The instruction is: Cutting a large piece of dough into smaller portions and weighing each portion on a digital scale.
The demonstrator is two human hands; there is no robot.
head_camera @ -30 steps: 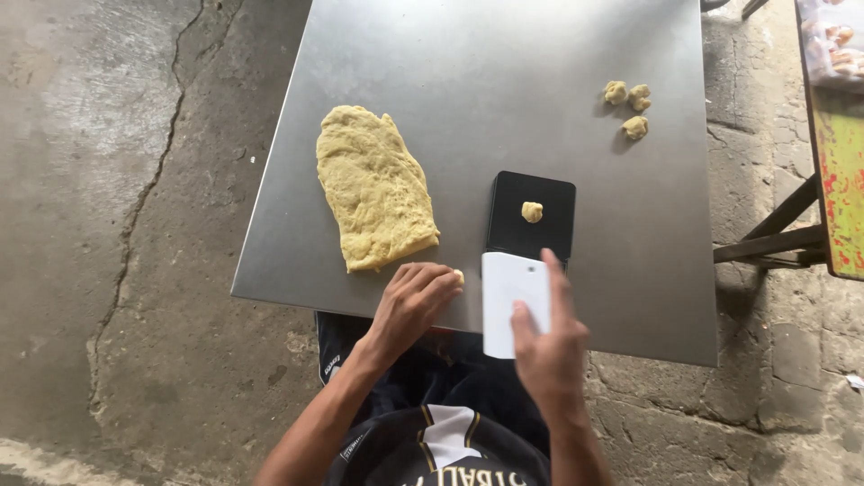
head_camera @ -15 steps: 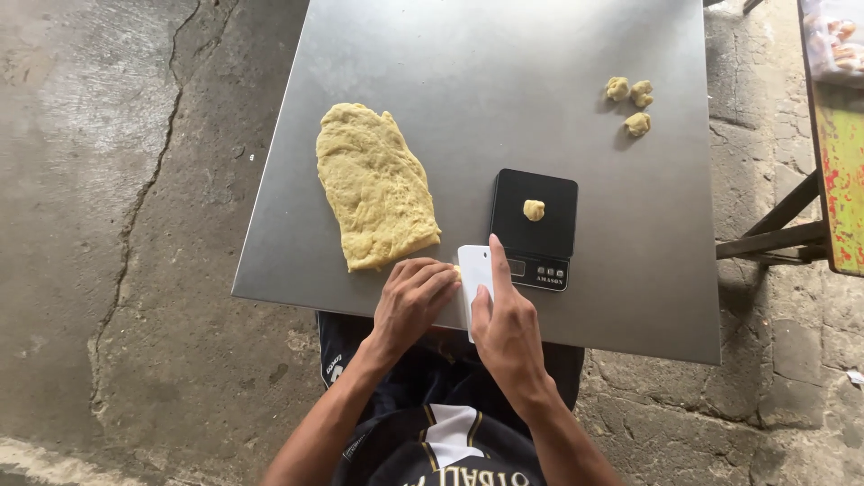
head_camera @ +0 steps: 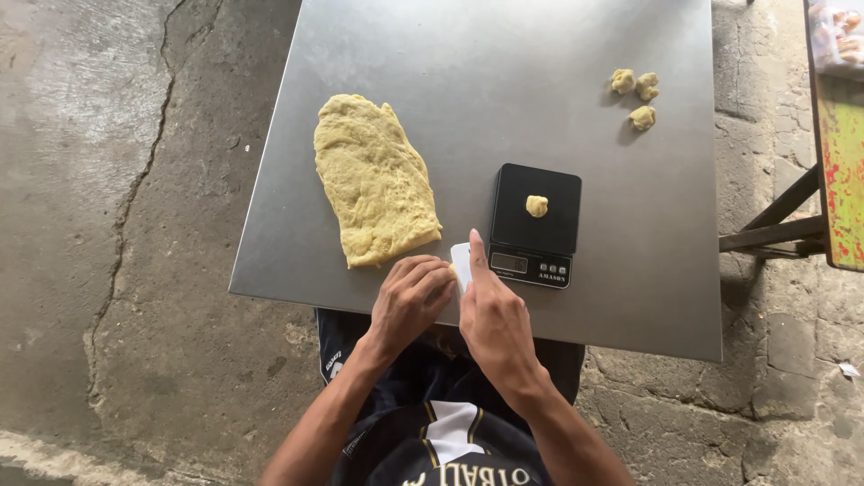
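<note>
Both hands at the near edge of the steel table (head_camera: 585,54), right hand (head_camera: 490,315) gripping a white scraper (head_camera: 460,263) against the left hand (head_camera: 409,297), just below the dough slab (head_camera: 371,178) and beside the black scale (head_camera: 535,223).

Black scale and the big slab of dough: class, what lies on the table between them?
In the head view, bare metal table separates the black scale from the dough slab; only at the near edge does the right hand with a white scraper sit between them.

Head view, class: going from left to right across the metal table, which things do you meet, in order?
Large flat slab of yellow dough → left hand → white scraper held in the right hand → black digital scale with a small dough piece on it → three small dough lumps.
</note>
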